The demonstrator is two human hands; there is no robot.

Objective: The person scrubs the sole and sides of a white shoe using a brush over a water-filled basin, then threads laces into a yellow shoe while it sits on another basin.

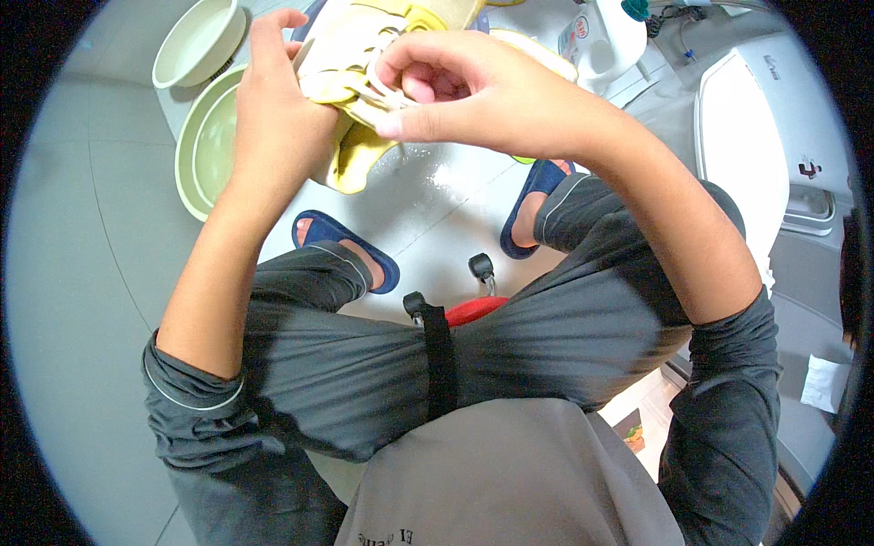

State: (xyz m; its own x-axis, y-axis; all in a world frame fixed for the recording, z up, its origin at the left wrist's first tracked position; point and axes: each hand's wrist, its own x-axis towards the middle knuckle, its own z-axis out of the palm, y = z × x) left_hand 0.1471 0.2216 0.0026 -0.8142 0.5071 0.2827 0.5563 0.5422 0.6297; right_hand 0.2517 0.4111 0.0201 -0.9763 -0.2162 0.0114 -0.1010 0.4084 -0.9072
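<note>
A white and yellow lace-up shoe (334,51) is held up at the top of the view, its tongue hanging down towards me. My left hand (283,112) grips it along the left side, with some fingers hidden behind it. White shoelaces (379,95) run through its eyelets. My right hand (454,92) pinches a loop of the lace between thumb and curled fingers, close to the shoe's opening. Behind my right wrist shows part of a white thing with a yellow edge (539,51), mostly covered.
A pale green basin (188,153) stands on the floor at left, beside a smaller whitish basin (198,44). At upper right is a white plastic bottle (604,41) with a green cap. Water wets the tiles between my blue slippers (348,249). A red seat on casters (474,310) is beneath me.
</note>
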